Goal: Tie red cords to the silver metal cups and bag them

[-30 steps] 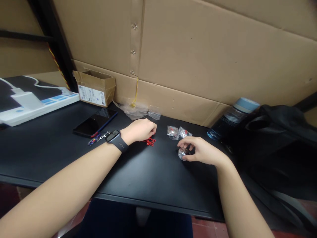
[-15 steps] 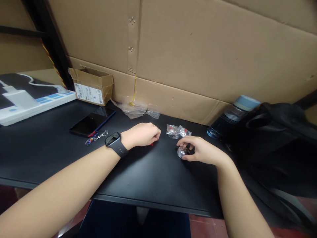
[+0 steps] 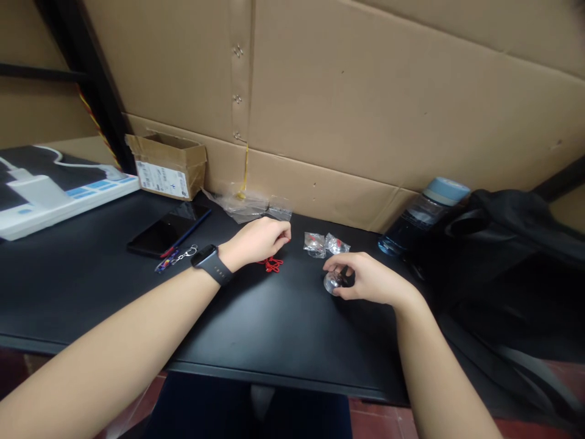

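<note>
A wall of cardboard sheets [image 3: 365, 91] backs a black table [image 3: 274, 329], with a black bag [image 3: 512, 244] slumped at the right and a white power strip [image 3: 64, 192] at the far left. Nearer the wall stand an open cardboard box [image 3: 167, 164], a blue-capped water bottle [image 3: 423, 213], a dark phone [image 3: 167, 230] with a keyring [image 3: 176, 256] beside it, and some crumpled clear bags [image 3: 247, 204]. The left hand [image 3: 256, 241], a black watch [image 3: 211, 264] on its wrist, is curled loosely, fingertips pinching a red knotted cord [image 3: 272, 264] that lies on the table just under it. The right hand [image 3: 365, 277], well apart from the left, cups a small clear ball [image 3: 333, 282] against the table, thumb and forefinger closed round it. Just beyond lie two little packets [image 3: 325, 244] with red inside. To handle this well, I would judge the ball needs a steady pinch so it cannot roll, and the cord a fingertip hold near its free end, so the knot stays untangled.
</note>
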Tool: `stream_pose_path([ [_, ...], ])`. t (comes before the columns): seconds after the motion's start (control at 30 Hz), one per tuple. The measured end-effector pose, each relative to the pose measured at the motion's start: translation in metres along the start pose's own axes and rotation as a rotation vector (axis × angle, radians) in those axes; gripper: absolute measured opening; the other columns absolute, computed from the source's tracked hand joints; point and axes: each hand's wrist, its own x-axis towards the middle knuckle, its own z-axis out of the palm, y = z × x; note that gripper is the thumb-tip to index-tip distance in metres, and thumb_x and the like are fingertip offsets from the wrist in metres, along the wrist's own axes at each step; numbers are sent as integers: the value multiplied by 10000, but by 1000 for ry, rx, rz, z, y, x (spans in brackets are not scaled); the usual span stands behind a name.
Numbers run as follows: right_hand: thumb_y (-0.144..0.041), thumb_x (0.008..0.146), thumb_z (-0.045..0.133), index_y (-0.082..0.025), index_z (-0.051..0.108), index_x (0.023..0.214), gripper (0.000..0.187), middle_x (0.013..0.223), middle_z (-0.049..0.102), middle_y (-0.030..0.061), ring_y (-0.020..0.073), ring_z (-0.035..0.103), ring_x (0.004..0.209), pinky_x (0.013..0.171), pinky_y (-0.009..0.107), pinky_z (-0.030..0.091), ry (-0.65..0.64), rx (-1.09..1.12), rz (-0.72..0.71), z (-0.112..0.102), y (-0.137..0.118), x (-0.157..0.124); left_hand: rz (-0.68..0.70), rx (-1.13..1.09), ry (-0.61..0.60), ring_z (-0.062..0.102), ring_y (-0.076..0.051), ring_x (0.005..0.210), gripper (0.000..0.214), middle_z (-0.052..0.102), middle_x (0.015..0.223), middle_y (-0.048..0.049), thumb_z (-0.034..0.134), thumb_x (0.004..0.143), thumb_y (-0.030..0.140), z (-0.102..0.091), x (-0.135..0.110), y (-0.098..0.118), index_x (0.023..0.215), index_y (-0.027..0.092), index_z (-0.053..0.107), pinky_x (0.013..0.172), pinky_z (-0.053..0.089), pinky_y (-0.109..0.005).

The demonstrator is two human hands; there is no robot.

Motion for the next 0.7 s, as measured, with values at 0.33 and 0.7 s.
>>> stream_pose_path([
  [0.33, -132, 675, 720, -227, 711, 1115, 451, 1015, 760, 37, 207, 699, 867, 820, 306, 552, 22, -41, -2, -1, 1, -2, -4, -3, -5, 695, -189, 789, 80, 749, 850, -25, 621, 929, 229, -2, 1, -2, 899, 216, 694, 720, 469, -277],
  [0.7, -310, 690, 852, -232, 711, 1102, 443, 1067, 732, 42, 234, 663, 957, 847, 323, 515, -40, -70, 9, -5, 3, -7, -10, -14, -9, 691, -185, 779, 90, 751, 843, -23, 616, 930, 231, -3, 0, -2, 901, 217, 700, 716, 467, -272],
])
